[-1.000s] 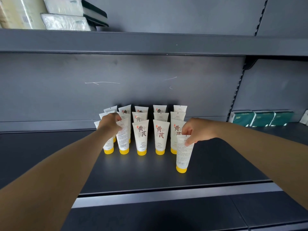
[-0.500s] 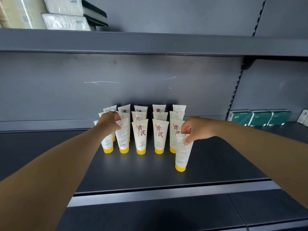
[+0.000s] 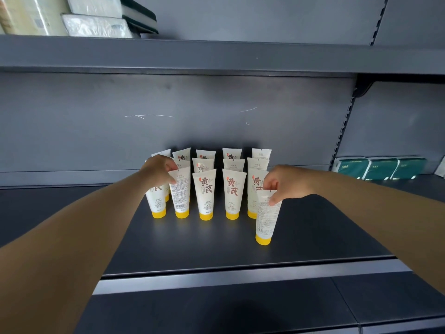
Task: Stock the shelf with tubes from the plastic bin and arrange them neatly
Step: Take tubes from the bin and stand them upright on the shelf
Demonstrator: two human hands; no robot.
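While upright on shelf (image 3: 216,251), both hands' (image 3: 157,168) pinched tubes (image 3: 266,213).

On the upper shelf board (image 3: 216,54), at far left, sit plastic-wrapped packs (image 3: 96,26) stacked two high, pale with a dark edge, beside a larger cream-coloured wrapped bundle (image 3: 26,15). The grey back panel (image 3: 96,131) bears a few thin white scratches (image 3: 149,115). A slotted upright (image 3: 346,121) divides the bays. In the neighbouring bay to the right, three dark green packs (image 3: 378,168) stand side by side against the back, with a white item (image 3: 441,168) cut off at the picture's edge.
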